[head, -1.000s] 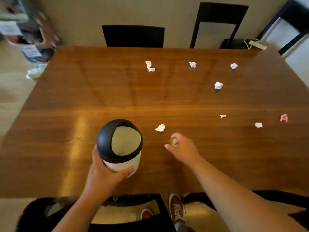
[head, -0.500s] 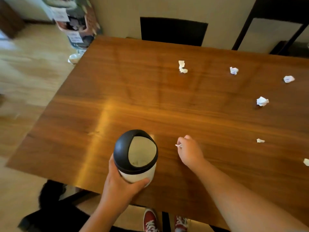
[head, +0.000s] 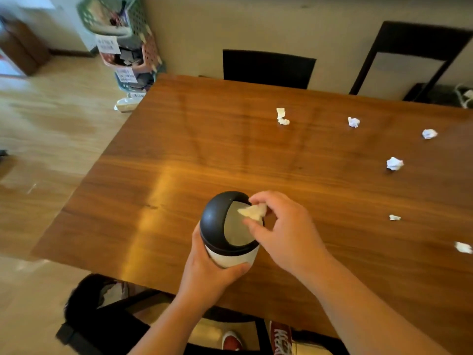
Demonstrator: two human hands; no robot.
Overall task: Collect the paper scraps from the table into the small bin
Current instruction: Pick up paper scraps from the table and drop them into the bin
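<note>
Right now the right hand (head: 286, 234) pinches a paper scrap (head: 253, 210) between thumb and fingertips, its grip closed on it just over the swing flap of the small bin (head: 229, 229), probably to push it through. Meanwhile the left hand (head: 210, 272) wraps the bin's white body, its grip clenched, likely to steady it on the tabletop (head: 179, 155). Farther out, six loose scraps lie in view, among them a long one (head: 282, 116) and the biggest ball (head: 394, 163).
</note>
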